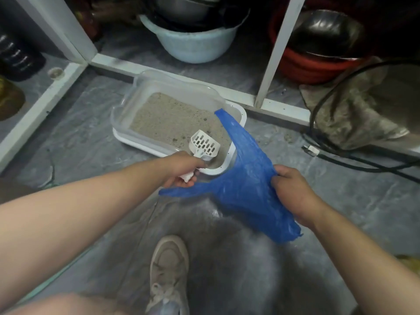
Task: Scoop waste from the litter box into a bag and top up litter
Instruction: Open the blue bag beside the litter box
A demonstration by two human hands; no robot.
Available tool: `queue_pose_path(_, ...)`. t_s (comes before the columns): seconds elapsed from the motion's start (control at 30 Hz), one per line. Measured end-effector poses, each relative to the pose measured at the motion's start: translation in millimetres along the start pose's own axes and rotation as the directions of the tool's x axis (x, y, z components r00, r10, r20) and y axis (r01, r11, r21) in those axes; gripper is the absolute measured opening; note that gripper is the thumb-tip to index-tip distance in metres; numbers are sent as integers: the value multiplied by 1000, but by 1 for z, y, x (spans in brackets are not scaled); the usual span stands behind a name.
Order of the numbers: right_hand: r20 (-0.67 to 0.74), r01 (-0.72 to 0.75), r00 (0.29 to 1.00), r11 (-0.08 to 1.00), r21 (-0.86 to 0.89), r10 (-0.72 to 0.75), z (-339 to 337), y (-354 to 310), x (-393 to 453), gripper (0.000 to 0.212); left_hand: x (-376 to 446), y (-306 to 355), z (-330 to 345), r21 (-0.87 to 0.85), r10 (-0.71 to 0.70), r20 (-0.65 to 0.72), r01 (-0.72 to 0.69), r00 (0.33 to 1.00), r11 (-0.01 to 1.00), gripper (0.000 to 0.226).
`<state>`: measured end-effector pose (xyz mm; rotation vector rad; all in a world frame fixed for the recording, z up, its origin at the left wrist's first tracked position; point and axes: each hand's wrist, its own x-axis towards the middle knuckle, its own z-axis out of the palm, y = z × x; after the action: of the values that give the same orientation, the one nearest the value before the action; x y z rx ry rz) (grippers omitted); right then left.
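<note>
A white litter box [241,111] with a clear raised rim sits on the floor, filled with pale grey litter [172,117] showing a few dark clumps. My left hand [181,170] grips the handle of a white slotted scoop [204,144], whose head hangs over the box's near corner. My right hand [293,192] pinches a crumpled blue plastic bag [247,185] that stretches from the box's right edge across toward my left hand.
A white shelf frame [279,48] stands behind the box, holding a pale blue basin [193,44], metal bowls and a red basin [318,64]. A black cable with a plug [311,150] lies at right. My shoe [169,269] is on the grey floor below.
</note>
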<state>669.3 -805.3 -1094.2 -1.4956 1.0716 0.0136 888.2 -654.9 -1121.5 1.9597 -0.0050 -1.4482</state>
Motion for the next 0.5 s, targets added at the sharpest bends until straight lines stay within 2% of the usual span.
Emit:
queue_pose_path(0.13,33,14,999,999,37,-15,-8,0,-5,36,2,-2,2,-49,-61,43,63,997,997,12)
queue_pose_path(0.27,59,21,998,999,-40,-18,-14,3,-4,29,1,-2,5,-20,-36,38,36,999,999,11)
queue_pose_path(0.37,49,13,999,997,-71,-9,-22,6,-3,25,3,-4,5,-6,-9,30,9,1000,1000,18)
queue_pose_path(0.5,47,16,999,997,-79,-12,-33,13,-1,25,2,-5,6,-58,-16,21,18,1000,998,25)
